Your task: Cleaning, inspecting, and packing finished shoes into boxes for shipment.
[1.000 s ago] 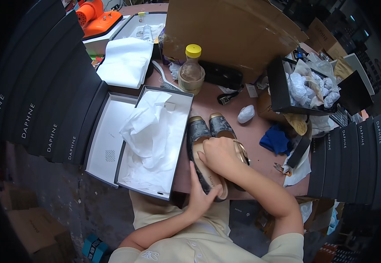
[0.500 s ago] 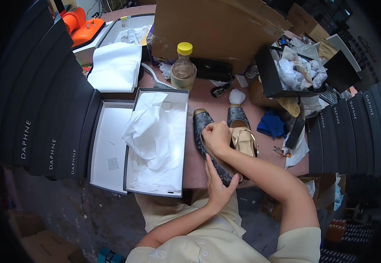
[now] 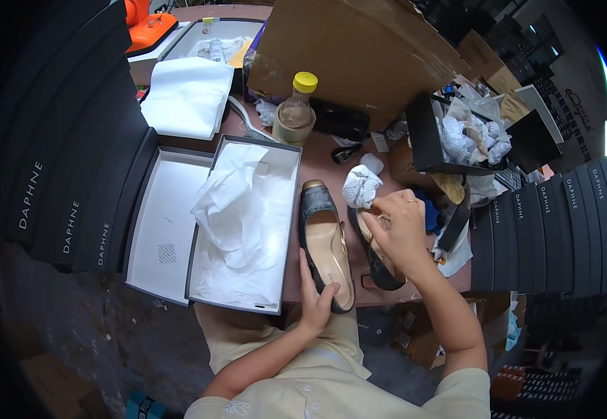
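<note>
My left hand (image 3: 316, 299) is closed on the heel end of a dark patterned, square-toed shoe (image 3: 308, 227), thumb on the beige insole and fingers along the outer side. The shoe lies toe-away on the table, its gold toe cap at the far end. My right hand (image 3: 402, 227) pinches a crumpled white paper wad (image 3: 361, 186) over the front of the matching second shoe (image 3: 387, 280). Wad and hand hide that shoe's toe. Beyond it rests another white wad (image 3: 372, 163).
Left of the shoes sits an open shoebox (image 3: 242, 285) lined with white tissue, beside its lid (image 3: 155, 230). Behind stand a yellow-capped bottle (image 3: 295, 115) and a cardboard sheet (image 3: 352, 56). A black box (image 3: 422, 133) holds crumpled paper. Black shoeboxes line both sides.
My right hand has come out of the left shoe and moved right with a paper wad. That shoe now shows its open insole. My left hand has shifted slightly left along its heel.
</note>
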`<act>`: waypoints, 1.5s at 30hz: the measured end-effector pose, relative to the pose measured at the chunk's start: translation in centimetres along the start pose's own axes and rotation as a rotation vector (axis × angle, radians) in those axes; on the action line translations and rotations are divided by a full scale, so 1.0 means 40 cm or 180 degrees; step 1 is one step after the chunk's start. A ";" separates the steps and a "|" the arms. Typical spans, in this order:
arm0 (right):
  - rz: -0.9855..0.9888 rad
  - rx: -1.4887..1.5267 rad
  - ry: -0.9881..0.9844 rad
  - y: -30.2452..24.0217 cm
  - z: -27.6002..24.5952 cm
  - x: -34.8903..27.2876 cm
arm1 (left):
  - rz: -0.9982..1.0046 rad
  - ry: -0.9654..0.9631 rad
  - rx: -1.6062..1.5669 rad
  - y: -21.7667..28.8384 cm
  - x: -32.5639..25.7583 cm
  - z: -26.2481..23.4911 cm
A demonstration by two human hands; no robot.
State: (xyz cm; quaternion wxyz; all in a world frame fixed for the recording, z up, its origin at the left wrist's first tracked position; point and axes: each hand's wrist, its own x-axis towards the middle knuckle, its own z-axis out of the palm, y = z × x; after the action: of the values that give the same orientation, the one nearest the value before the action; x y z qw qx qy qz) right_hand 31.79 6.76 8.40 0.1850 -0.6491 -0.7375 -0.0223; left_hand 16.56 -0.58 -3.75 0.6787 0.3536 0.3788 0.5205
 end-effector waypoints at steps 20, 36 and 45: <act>0.1397 0.5109 0.0304 -0.141 -0.073 -0.300 | -0.3118 -0.1952 -0.3332 0.302 -0.101 -0.259; 0.1255 0.4814 -0.0184 -0.298 -0.023 -0.339 | -0.2667 -0.1944 -0.3587 0.251 -0.280 -0.426; 0.1030 0.4512 -0.0476 -0.387 -0.007 -0.324 | -0.2207 -0.1500 -0.3603 0.246 -0.362 -0.514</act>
State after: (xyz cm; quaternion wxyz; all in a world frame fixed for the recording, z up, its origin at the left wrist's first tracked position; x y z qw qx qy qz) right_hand 18.07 -8.04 7.97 0.5108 -0.4741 -0.4804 0.5325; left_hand -8.37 -10.89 -2.53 0.9491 -0.0916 -0.0165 0.3008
